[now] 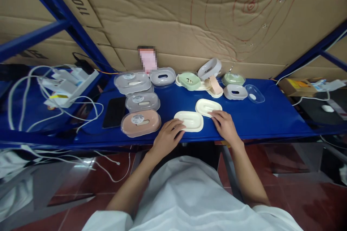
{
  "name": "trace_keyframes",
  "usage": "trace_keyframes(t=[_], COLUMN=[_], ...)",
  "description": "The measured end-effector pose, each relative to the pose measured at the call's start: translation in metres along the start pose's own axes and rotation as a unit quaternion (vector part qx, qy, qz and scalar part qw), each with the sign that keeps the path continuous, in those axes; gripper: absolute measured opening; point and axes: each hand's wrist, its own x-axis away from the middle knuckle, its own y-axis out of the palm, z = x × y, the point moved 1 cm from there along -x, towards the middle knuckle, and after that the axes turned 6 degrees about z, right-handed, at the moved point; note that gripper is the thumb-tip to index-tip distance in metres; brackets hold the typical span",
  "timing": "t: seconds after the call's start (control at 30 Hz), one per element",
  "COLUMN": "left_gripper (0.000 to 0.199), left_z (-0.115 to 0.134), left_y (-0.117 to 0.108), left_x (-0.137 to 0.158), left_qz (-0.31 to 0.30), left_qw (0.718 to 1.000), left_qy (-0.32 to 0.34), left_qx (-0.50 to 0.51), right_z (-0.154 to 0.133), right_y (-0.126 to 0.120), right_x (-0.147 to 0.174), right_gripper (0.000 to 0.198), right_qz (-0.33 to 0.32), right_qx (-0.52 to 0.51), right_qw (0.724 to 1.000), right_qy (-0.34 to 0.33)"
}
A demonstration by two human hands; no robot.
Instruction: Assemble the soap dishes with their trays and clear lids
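Observation:
My left hand [169, 134] grips the left edge of a shallow cream oval plastic tray [195, 124] with a raised middle, near the table's front edge. Its thumb lies along the near side and the fingers reach over the rim. At the right, my right hand [224, 125] has its fingers closed at the lower right edge of a second cream oval tray [202, 107]. This one lies slightly farther back, its corner close to the first. Both trays look flat on the blue table [173, 97]. The undersides of the fingers are hidden.
Lidded oval boxes stand at left, a pink one [141, 124] in front. Behind are a green tray [189, 80], a tilted grey box [210, 69], a peach piece [216, 86] and a clear lid [255, 94]. A black phone-like slab [114, 112] and white cables [93, 106] lie left.

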Motion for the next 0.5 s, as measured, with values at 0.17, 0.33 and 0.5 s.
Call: trace_keyframes(t=[0.17,0.33,0.5], left_gripper=[0.016,0.022,0.04], left_z=[0.001,0.001,0.001], left_y=[-0.001,0.0,-0.001], left_x=[0.001,0.001,0.003], left_qz=[-0.003,0.001,0.003], left_qw=[1.0,1.0,0.999], left_qy=[0.005,-0.002,-0.033], left_qx=[-0.009,-0.003,0.005], right_z=[-0.008,-0.011,-0.042], right_y=[-0.002,-0.004,0.005], right_x=[-0.001,0.001,0.004], right_gripper=[0.034,0.034,0.032], right_qz=[0.018,0.026,-0.003], right_qx=[-0.001,-0.039,-0.093], right_qw=[1.0,0.998,0.996], right_qy=[0.022,0.034,-0.012])
